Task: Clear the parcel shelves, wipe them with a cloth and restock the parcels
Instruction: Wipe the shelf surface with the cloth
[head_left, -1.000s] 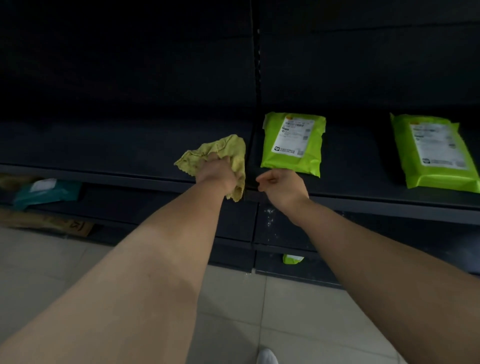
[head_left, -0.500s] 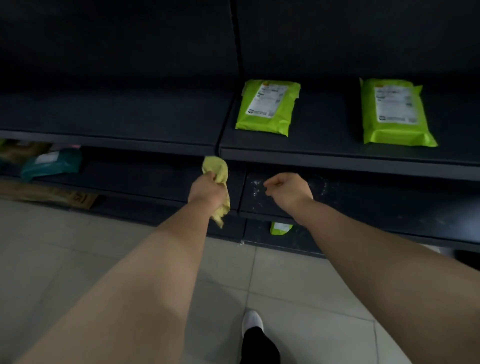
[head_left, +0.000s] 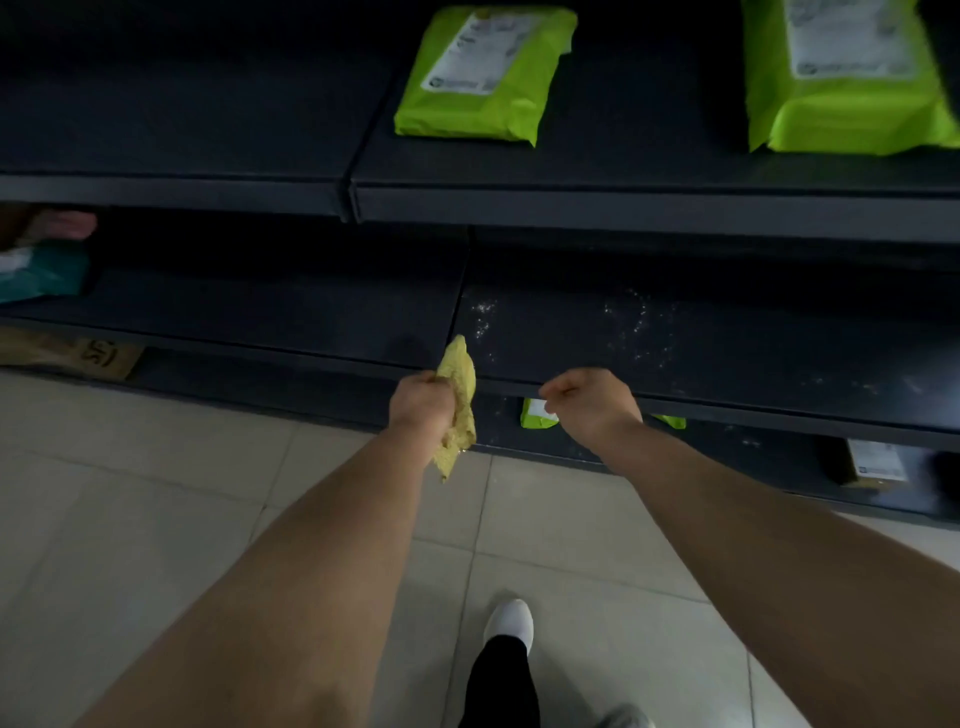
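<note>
Across the top of the frame, 2 green parcels (head_left: 483, 78) (head_left: 841, 78) are laid on the upper shelf (head_left: 623, 213). Below it, the lower shelf (head_left: 727, 338) is dusted with white specks. At centre, the right grip (head_left: 592, 400) is curled on nothing, and a yellow cloth (head_left: 460, 374) is clenched in the left grip (head_left: 422, 402) at the lower shelf's front edge.

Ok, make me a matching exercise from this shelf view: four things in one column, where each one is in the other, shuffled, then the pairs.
Things:
1. yellow cloth
2. teal parcel
3. white specks
4. white shoe

Places:
A. far left end of the middle shelf
B. on the floor tiles
C. gripped in the left hand
D. scattered over the right section of the middle shelf

Pairs: 1-C, 2-A, 3-D, 4-B
</note>
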